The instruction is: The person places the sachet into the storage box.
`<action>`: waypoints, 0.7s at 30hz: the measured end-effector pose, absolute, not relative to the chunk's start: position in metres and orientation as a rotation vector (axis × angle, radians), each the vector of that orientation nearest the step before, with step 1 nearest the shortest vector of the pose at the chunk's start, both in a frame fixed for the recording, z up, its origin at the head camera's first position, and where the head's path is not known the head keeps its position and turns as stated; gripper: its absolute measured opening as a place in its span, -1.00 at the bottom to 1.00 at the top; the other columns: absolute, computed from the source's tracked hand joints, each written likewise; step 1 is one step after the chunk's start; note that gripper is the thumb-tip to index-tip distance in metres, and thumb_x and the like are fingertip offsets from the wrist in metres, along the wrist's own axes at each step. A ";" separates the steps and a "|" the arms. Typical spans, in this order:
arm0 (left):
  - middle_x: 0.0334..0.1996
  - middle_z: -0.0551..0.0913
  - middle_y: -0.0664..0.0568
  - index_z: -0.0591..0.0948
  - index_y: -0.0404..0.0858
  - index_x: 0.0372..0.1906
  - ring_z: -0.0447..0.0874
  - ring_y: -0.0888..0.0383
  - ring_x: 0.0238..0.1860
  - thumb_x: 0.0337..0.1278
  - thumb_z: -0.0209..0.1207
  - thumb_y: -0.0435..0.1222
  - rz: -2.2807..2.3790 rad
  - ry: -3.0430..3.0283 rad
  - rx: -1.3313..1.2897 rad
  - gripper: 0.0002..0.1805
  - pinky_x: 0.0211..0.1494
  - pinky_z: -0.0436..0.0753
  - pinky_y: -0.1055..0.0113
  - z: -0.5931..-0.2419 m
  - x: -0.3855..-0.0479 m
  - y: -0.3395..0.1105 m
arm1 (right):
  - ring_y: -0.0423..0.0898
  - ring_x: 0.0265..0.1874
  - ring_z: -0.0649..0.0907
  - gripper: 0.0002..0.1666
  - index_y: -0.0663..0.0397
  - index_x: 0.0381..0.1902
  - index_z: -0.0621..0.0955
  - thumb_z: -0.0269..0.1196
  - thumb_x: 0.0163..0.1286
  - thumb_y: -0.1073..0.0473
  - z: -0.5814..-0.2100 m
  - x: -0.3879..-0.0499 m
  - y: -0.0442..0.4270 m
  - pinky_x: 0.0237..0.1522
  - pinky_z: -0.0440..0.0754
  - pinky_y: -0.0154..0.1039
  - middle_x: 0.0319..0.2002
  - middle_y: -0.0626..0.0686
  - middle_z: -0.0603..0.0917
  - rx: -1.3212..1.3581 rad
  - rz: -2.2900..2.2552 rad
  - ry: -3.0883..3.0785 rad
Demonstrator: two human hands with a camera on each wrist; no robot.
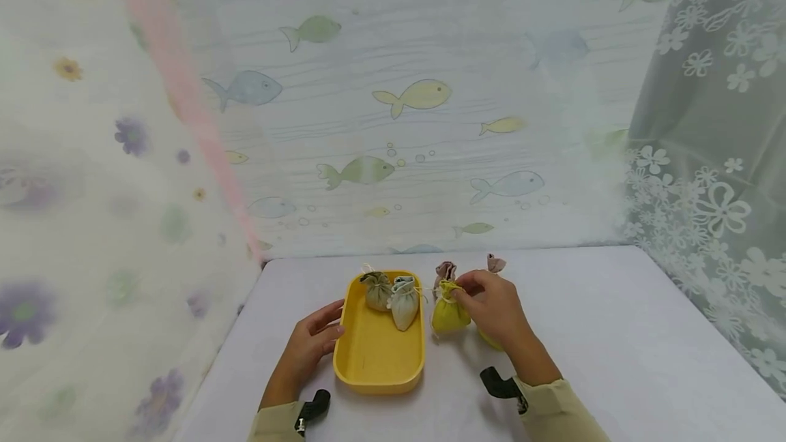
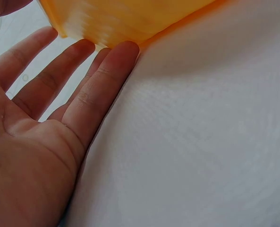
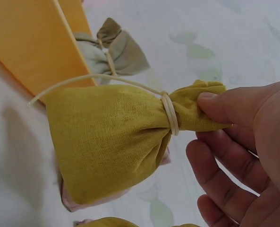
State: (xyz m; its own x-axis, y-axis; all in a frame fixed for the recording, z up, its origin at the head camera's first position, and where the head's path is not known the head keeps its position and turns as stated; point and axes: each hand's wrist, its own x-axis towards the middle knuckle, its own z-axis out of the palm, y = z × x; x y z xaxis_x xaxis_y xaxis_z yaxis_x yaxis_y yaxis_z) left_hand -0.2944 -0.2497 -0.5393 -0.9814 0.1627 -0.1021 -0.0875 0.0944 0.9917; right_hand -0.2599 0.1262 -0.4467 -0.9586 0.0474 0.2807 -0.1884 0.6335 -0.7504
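My right hand [image 1: 499, 309] pinches the gathered neck of a yellow drawstring pouch [image 1: 450, 316] between thumb and fingers. In the right wrist view the pouch [image 3: 106, 137] shows a pale cord wound round its neck. To its left stands a yellow tray [image 1: 374, 357]. Inside the tray's far end lie an olive-brown pouch [image 1: 377, 292] and a pale grey-green pouch [image 1: 404, 305]. My left hand [image 1: 307, 343] touches the tray's left side; in the left wrist view its fingers [image 2: 102, 90] are extended, with their tips against the tray wall.
Behind the held pouch is a mauve pouch [image 1: 445, 270]. Another pinkish pouch top [image 1: 495, 263] shows beyond my right hand, and part of another yellow pouch [image 1: 489, 341] lies under it. All stand on a white-covered table [image 1: 614, 333], with a fish-print curtain [image 1: 417, 135] behind.
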 end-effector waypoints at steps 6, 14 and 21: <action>0.39 0.55 0.00 0.55 0.14 0.39 0.64 -0.01 0.29 0.20 0.42 -0.15 1.995 2.161 0.074 -0.36 0.15 0.75 0.16 -0.540 -0.295 -0.252 | -0.15 -0.21 0.71 -0.82 -0.06 -0.13 0.74 0.44 0.35 0.07 -0.443 -0.259 0.123 -0.12 0.78 -0.19 -0.24 -0.09 0.75 0.125 1.252 -2.576; 0.38 0.56 -0.01 0.56 0.13 0.40 0.64 -0.01 0.29 0.21 0.41 -0.18 2.013 2.151 0.089 -0.37 0.16 0.75 0.17 -0.540 -0.295 -0.252 | -0.13 -0.17 0.72 -0.84 -0.08 -0.14 0.73 0.44 0.36 0.06 -0.442 -0.261 0.120 -0.04 0.79 -0.08 -0.24 -0.11 0.75 0.132 1.242 -2.557; 0.39 0.55 -0.02 0.54 0.13 0.41 0.63 -0.03 0.30 0.23 0.39 -0.19 2.007 2.160 0.088 -0.37 0.16 0.75 0.16 -0.537 -0.293 -0.250 | -0.12 -0.19 0.75 -0.83 -0.04 -0.16 0.74 0.47 0.33 0.10 -0.441 -0.261 0.117 -0.05 0.80 -0.03 -0.22 -0.08 0.78 0.163 1.220 -2.540</action>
